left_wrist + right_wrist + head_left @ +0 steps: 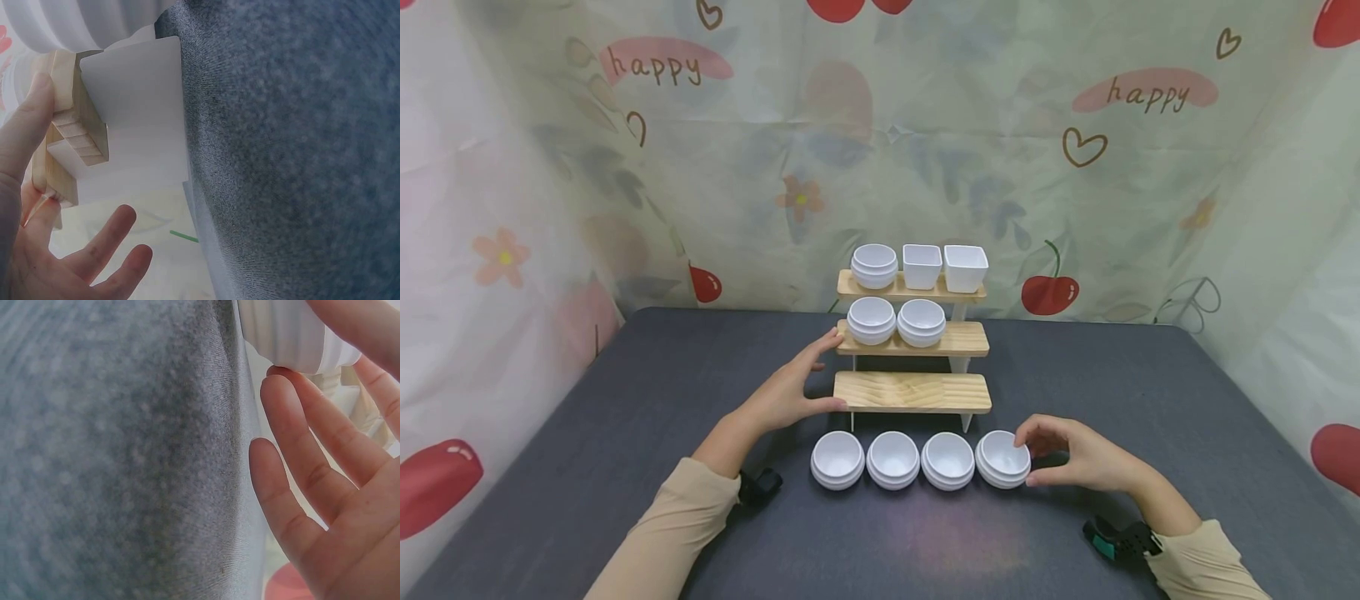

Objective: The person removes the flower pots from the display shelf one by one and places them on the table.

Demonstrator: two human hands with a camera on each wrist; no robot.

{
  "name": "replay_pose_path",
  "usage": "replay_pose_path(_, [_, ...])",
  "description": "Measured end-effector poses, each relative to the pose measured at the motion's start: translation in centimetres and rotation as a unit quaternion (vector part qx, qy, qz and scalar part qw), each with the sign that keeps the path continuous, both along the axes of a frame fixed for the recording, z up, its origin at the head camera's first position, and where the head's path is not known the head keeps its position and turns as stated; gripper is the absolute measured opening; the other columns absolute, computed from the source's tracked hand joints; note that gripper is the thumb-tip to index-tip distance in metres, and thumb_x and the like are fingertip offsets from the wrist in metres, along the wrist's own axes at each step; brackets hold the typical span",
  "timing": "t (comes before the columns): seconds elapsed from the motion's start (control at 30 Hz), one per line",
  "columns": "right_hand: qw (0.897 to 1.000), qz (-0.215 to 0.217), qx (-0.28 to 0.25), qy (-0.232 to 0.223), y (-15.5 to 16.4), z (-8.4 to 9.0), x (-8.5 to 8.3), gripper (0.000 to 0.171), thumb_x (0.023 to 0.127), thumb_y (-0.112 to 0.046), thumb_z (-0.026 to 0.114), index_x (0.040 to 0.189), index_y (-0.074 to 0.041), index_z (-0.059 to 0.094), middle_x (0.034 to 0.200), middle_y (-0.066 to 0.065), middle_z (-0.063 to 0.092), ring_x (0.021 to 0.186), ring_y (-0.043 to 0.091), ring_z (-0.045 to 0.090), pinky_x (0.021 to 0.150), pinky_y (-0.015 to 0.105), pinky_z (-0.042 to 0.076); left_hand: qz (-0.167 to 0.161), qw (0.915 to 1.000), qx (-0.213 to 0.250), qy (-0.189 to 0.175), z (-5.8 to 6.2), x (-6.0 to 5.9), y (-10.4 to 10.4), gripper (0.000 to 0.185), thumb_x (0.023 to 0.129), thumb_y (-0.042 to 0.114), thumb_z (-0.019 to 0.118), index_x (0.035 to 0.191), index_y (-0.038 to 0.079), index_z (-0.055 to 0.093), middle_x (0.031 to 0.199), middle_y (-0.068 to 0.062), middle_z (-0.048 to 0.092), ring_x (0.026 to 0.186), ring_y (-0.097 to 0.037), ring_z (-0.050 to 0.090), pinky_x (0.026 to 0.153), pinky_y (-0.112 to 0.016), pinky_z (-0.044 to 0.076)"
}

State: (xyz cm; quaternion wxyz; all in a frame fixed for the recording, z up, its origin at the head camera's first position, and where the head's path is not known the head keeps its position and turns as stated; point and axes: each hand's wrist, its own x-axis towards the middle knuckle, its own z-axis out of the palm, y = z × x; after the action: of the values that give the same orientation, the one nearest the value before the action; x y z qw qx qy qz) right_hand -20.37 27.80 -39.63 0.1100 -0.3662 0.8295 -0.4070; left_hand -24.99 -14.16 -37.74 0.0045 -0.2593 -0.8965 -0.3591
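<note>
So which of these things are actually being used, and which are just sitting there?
In use: right hand, rightmost bowl, left hand, wooden stepped shelf.

Sitting idle: three other bowls on the table, pots on upper steps, patterned curtain.

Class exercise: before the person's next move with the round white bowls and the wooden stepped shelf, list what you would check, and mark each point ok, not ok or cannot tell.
1. Right hand touches the rightmost round white bowl: ok.
2. Firm grip on that bowl: cannot tell.
3. Left hand steadies the wooden stepped shelf at its left end: ok.
4. Bottom step bare: ok.
5. Middle step has room beside its two bowls: ok.
6. Top step has room: not ok, three white containers fill it.
</note>
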Motion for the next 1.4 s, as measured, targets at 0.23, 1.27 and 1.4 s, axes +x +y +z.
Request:
replay_pose_path(0.23, [1.000,0.002,0.003,-0.009,-0.21,0.15,0.09,0.036,0.079,-0.017,0.074,0.108,-0.008,0.056,0.102,0.010,0.061,0.091,0.000,0.060,0.080,0.021,0.054,-0.002,1.0000,0.004,-0.001,-0.05,0.00,-0.02,0.091,0.076,0.024,0.077,0.148,0.020,0.022,0.159,-0.005,0.011,0.128,-0.038,0.046,0.107,-0.051,0.040])
replay_pose_path(1.27, [1.000,0.004,0.009,-0.010,-0.11,0.05,0.10,0.035,0.080,-0.018,0.074,0.108,-0.007,0.056,0.101,0.010,0.063,0.091,-0.001,0.059,0.079,0.021,0.054,0.000,1.0000,0.005,0.001,-0.06,-0.01,0.01,0.091,0.076,0.026,0.078,0.148,0.021,0.022,0.159,-0.005,0.012,0.127,-0.039,0.047,0.106,-0.052,0.040])
replay_pose_path(1.4, [1.000,0.004,0.009,-0.011,0.02,0.03,0.03,0.036,0.080,-0.018,0.074,0.109,-0.008,0.056,0.102,0.008,0.064,0.092,-0.001,0.060,0.079,0.021,0.054,0.000,1.0000,0.004,0.001,-0.02,0.01,0.01,0.091,0.076,0.025,0.078,0.148,0.020,0.022,0.159,-0.006,0.012,0.127,-0.039,0.047,0.106,-0.051,0.040])
